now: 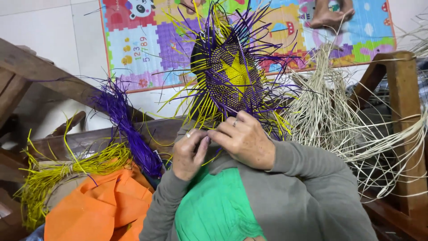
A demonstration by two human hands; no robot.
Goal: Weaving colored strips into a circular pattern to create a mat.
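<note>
Pale floor tiles (49,35) and a bright patchwork play mat (147,49) fill the background behind the work. Held up in the middle of the view is a half-woven piece (234,73), round and checkered in purple with a yellow star at its centre, loose purple and yellow strips bristling from its edge in every direction. Both hands meet at its lower rim. The right hand (244,139) has its fingers curled shut, pinching strips at the bottom edge, a ring on one finger. The left hand (189,154) sits just beside it, touching it, fingers bent closed around thin strips; which strands each grip holds is too fine to tell. Grey sleeves (312,187) run down from both wrists, over a green cloth (214,209) at the lap.

Left of the hands lies a bundle of purple strips (127,127), and below it a bundle of yellow strips (62,172) resting by an orange cloth (98,205). To the right, a mass of pale, undyed strips (339,111) spreads loosely near a wooden frame (401,98). Dark wooden beams (40,73) cross the left side.
</note>
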